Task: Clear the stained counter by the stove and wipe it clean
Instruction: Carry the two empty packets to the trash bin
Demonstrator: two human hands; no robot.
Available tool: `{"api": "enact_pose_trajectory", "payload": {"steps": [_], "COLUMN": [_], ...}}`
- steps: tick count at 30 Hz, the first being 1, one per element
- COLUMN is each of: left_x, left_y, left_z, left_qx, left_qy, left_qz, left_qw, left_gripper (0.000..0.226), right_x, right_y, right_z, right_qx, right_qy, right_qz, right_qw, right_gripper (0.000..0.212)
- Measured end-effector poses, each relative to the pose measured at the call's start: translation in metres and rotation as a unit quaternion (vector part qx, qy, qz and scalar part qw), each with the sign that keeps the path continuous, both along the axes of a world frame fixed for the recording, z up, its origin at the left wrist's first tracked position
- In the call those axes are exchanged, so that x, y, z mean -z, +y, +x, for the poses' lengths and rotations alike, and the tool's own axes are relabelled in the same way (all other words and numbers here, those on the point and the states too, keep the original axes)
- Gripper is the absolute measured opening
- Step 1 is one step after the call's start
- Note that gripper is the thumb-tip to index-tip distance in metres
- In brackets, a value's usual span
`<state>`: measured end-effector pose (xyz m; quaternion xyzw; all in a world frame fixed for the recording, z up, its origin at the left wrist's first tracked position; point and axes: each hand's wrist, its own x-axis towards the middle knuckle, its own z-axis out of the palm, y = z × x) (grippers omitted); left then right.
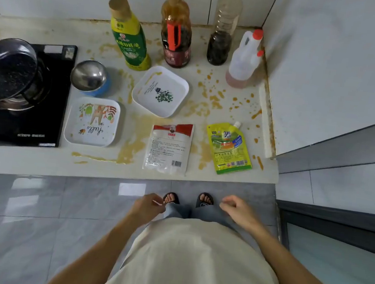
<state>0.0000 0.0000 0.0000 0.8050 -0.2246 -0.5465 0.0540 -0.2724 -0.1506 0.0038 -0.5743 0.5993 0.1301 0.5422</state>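
The pale counter right of the stove is spattered with orange-brown stains. On it stand a green-labelled bottle, a dark sauce bottle, a tall red-capped bottle and a white squeeze bottle. Two square white plates, a steel bowl, a white sachet and a green spout pouch lie in front. My left hand and right hand hang below the counter edge, fingers loosely curled, holding nothing.
A black stove with a dark pot sits at the left. A white wall panel closes the counter's right side. Grey tiled floor lies below, with my sandalled feet near the counter front.
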Motion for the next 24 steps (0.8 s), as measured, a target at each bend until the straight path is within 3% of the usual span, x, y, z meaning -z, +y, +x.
{"api": "enact_pose_trajectory", "payload": {"steps": [3, 7, 12, 16, 20, 24], "left_x": [-0.002, -0.018, -0.030, -0.024, -0.018, -0.016], "left_y": [-0.005, -0.029, -0.065, -0.087, -0.104, -0.114], "left_z": [0.007, 0.026, 0.054, 0.062, 0.051, 0.033], "left_qx": [-0.017, -0.120, -0.131, -0.163, -0.180, -0.151], "left_qy": [-0.012, -0.038, -0.138, -0.143, -0.179, -0.231], "left_qz": [-0.008, -0.061, -0.107, -0.106, -0.084, -0.051], "left_qw": [1.000, 0.990, 0.976, 0.970, 0.964, 0.960], "left_gripper": [0.010, 0.009, 0.037, 0.062, 0.085, 0.098], "right_x": [-0.006, -0.024, -0.036, -0.031, -0.027, -0.022], "right_y": [-0.013, -0.051, -0.099, -0.128, -0.140, -0.142], "right_z": [0.003, 0.016, 0.043, 0.063, 0.076, 0.085], "right_qx": [0.008, 0.051, 0.078, 0.041, 0.023, 0.001], "right_qy": [0.004, -0.011, -0.022, 0.009, 0.089, 0.128], "right_qz": [-0.013, -0.087, -0.175, -0.226, -0.238, -0.250], "right_qw": [1.000, 0.995, 0.981, 0.973, 0.967, 0.960], "right_gripper": [0.024, 0.023, 0.039, 0.022, 0.069, 0.077]}}
